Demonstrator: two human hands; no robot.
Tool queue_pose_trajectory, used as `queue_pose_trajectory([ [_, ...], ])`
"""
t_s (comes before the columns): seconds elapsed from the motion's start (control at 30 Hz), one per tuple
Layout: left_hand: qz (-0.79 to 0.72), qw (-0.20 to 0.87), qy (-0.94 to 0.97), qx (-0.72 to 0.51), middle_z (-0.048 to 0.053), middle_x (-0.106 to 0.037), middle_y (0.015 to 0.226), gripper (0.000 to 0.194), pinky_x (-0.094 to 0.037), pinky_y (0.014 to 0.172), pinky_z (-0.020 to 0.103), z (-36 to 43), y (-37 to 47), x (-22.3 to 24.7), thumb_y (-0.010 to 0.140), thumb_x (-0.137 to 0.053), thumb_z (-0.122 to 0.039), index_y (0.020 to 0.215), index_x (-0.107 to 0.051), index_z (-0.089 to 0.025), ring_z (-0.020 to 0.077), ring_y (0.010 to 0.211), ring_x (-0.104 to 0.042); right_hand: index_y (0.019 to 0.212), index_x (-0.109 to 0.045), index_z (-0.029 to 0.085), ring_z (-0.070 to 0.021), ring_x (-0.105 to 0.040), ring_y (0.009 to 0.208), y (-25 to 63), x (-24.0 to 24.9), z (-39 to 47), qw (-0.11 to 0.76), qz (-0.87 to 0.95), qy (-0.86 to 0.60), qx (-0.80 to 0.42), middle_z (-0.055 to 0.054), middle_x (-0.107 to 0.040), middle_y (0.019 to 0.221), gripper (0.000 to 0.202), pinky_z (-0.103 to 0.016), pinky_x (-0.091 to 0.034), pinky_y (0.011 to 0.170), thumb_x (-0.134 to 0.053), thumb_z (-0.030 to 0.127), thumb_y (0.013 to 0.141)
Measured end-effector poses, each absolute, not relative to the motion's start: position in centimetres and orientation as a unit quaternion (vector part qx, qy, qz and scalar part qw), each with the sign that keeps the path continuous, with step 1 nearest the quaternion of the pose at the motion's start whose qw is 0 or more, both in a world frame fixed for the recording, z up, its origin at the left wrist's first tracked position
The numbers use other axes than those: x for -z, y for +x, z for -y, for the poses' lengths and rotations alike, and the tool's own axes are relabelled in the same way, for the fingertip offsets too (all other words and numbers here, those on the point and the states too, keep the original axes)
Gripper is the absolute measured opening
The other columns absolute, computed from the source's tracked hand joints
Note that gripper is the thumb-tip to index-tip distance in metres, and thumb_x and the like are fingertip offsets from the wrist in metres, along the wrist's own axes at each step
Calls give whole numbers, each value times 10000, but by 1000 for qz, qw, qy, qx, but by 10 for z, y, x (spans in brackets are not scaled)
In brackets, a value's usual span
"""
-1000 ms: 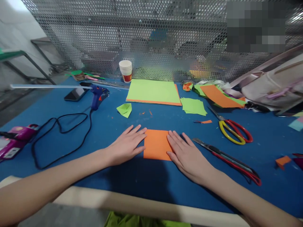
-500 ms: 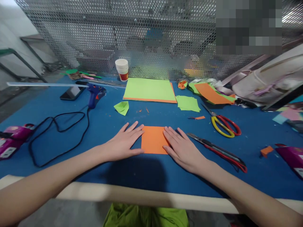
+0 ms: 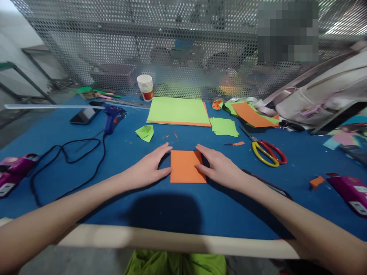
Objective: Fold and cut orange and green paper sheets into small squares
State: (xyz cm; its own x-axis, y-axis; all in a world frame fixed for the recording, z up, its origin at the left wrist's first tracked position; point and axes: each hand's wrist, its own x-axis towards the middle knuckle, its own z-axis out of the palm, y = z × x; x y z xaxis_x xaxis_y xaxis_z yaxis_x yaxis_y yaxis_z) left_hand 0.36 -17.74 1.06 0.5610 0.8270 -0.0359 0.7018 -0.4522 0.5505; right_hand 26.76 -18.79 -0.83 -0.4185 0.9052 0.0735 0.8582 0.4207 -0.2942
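An orange paper square (image 3: pixel 185 167) lies flat on the blue table between my hands. My left hand (image 3: pixel 149 168) is at its left edge, thumb apart from the fingers, with nothing in its grasp. On the other side, my right hand (image 3: pixel 219 166) rests its fingertips and thumb on the square's right part, also spread and not gripping. Beyond the square are a folded green paper piece (image 3: pixel 145 133), a large green sheet (image 3: pixel 178 110) over orange ones, and a stack of small green squares (image 3: pixel 224 126).
Scissors (image 3: pixel 265 151) lie right of the green squares; a cutter (image 3: pixel 272 186) is partly hidden by my right arm. A blue glue gun (image 3: pixel 111 118) with its cord, a phone (image 3: pixel 86 114) and paper cups (image 3: pixel 145 87) stand or lie farther back left.
Both hands have shifted slightly away from me along the square's sides, and their fingers are less fanned out. The right hand and arm now cover more of the cutter.
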Motion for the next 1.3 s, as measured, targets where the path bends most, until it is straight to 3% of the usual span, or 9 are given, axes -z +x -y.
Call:
queue_pose_trajectory([
  [0.23, -453, 317, 808, -202, 154, -477, 1475, 567, -453, 1066, 463, 173, 11, -1, 848, -536, -297, 1388, -455, -145, 269, 1284, -538, 1348, -525, 152, -310, -581, 1146, 264, 8, 184, 118, 847, -511, -85, -139, -639, 1260, 530, -496, -457, 992, -561, 309, 844],
  [0.43, -466, 396, 745, -265, 153, -590, 1323, 540, -552, 910, 402, 168, 20, 2, 813, -548, -213, 1346, -478, -154, 232, 1093, -644, 1220, -585, 172, -237, -613, 977, 261, 11, 188, 246, 802, -512, -188, -94, -640, 1029, 406, -409, -520, 879, -522, 206, 820],
  [0.63, -489, 457, 656, -349, 127, -579, 1236, 464, -556, 816, 327, 168, 21, 3, 784, -603, -238, 1231, -501, -165, 140, 892, -637, 1120, -614, 212, -179, -633, 843, 258, 8, 191, 376, 724, -514, -265, -50, -645, 950, 293, -354, -554, 792, -542, 265, 841],
  [0.8, -496, 473, 630, -366, 28, -607, 943, 391, -532, 726, 277, 175, 22, -2, 763, -648, -271, 1123, -544, -156, 103, 733, -592, 1082, -608, 226, -169, -634, 833, 254, 5, 196, 470, 688, -491, -252, -41, -635, 922, 231, -338, -560, 782, -574, 297, 865],
  [0.9, -468, 489, 653, -339, 2, -619, 800, 227, -519, 678, 270, 183, 23, -8, 780, -657, -312, 938, -603, -159, 122, 703, -596, 1071, -598, 227, -164, -635, 835, 254, 5, 199, 515, 680, -462, -241, -36, -616, 900, 206, -336, -566, 796, -589, 296, 877],
  [1.0, -428, 402, 725, -361, 17, -644, 778, 129, -514, 692, 280, 192, 22, -14, 834, -616, -288, 781, -626, -171, 141, 725, -613, 1174, -554, 231, -203, -636, 1018, 259, 2, 202, 509, 702, -432, -247, -83, -628, 1079, 329, -397, -539, 930, -622, 337, 870],
  [1.13, -326, 200, 809, -446, 52, -705, 854, 90, -538, 764, 293, 200, 14, -16, 875, -570, -185, 842, -653, -190, 159, 822, -668, 1382, -423, 232, -248, -524, 1276, 272, -5, 204, 407, 780, -396, -263, -134, -549, 1378, 618, -455, -452, 1062, -673, 391, 840],
  [1.2, -287, 135, 833, -453, 69, -725, 893, 128, -555, 783, 291, 201, 9, -11, 873, -547, -125, 893, -654, -193, 163, 867, -689, 1332, -504, 226, -232, -563, 1233, 276, -7, 203, 347, 818, -383, -253, -116, -609, 1323, 517, -426, -473, 1037, -655, 362, 856],
  [1.3, -258, 91, 857, -437, 90, -738, 937, 169, -572, 793, 282, 201, 4, -2, 872, -518, -88, 915, -644, -192, 168, 908, -706, 1120, -659, 225, -195, -661, 1046, 276, -5, 202, 297, 856, -354, -233, -69, -733, 1082, 236, -372, -521, 939, -566, 272, 909],
])
